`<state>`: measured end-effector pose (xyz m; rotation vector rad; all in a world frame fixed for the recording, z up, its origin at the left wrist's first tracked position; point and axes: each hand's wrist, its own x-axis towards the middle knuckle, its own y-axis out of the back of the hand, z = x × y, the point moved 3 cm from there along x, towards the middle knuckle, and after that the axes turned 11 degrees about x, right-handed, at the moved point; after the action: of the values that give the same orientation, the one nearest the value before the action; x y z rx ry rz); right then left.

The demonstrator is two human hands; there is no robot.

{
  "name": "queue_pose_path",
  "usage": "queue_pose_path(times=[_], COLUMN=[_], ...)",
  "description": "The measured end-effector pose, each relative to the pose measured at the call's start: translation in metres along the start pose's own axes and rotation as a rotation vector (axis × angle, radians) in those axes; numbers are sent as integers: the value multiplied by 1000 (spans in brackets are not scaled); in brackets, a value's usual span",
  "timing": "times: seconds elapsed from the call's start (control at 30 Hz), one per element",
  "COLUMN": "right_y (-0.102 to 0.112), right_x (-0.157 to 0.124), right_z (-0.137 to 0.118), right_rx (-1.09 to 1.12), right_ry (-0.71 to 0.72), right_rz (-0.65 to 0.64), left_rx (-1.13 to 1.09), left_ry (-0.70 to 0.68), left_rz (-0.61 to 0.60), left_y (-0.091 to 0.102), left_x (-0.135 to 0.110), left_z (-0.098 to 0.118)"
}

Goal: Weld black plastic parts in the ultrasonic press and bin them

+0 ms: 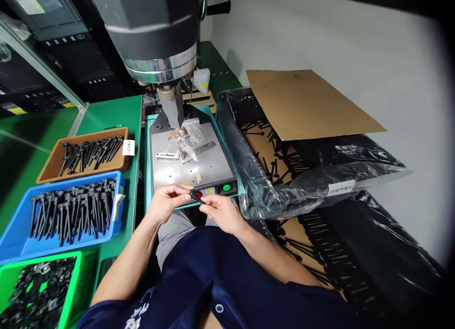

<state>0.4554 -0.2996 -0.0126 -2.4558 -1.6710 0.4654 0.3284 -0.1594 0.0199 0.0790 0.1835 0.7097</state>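
Observation:
Between my two hands is a small black rod-shaped part (196, 196) with a thicker head, held over the front edge of the machine base. My left hand (169, 199) pinches its head end, fingers closed. The thin end is gripped by the fingertips of my right hand (221, 212). Just behind the part are a red button (199, 194), partly covered, and a green button (226, 187). Further back lies the metal plate (167, 175), with plastic bags (190, 135) and small metal pieces on it.
A large press head (156, 40) hangs over the plate. To the left stand a brown tray (48, 170), a blue tray (17, 239) and a green bin (80, 277), all holding black parts. On the right, a plastic-lined box (234, 144) holds black rods under cardboard (309, 104).

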Motion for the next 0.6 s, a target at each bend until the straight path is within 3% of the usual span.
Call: queue_pose_path(times=[0.17,0.33,0.53,0.6], right_y=[-2,5,34,38], right_x=[4,17,25,25], right_z=[10,25,44,47], right_rx=[152,341,349,349], right_ry=[-31,-23,-60,-67], right_rz=[-7,-48,90,90], left_rx=[113,94,-300,-504], left_ry=[-83,-102,240,318], left_rz=[-14,-4,292,311], left_y=[-12,-38,-34,-31], left_x=[4,12,42,56], left_z=[0,-27,-79,-88])
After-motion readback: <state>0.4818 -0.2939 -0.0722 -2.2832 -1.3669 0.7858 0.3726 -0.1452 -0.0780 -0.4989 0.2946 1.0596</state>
